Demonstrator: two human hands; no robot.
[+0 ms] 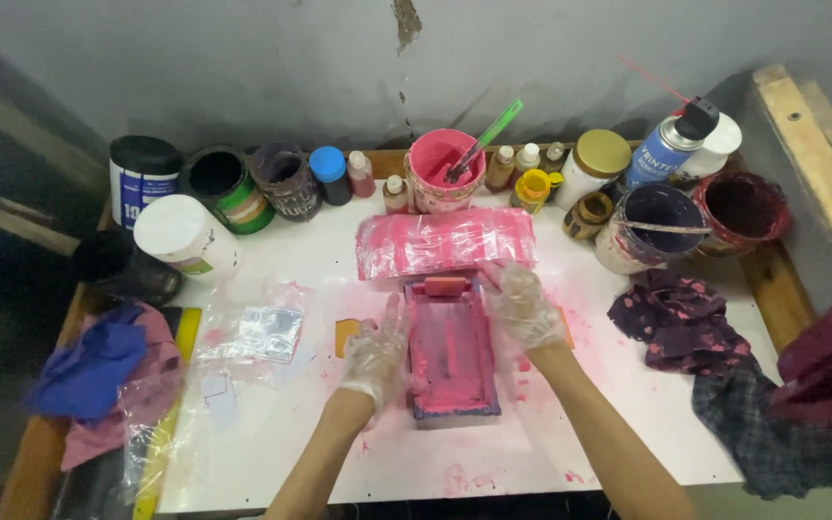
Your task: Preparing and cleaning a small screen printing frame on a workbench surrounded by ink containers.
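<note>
Pink-stained frame [452, 349] lies mid-table, and I hold it between both gloved hands: left hand [377, 354] pressed flat against its left edge, right hand [524, 306] resting open at its far right corner. Wet ink could smear onto the white table [272, 453] if my slick gloves slip.

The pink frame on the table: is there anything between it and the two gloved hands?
Nothing visible. The left hand rests against the pink frame on its left edge, and the right hand touches its upper right corner.

Paint pots [445, 171] crowding table's [628, 424] back edge
</note>
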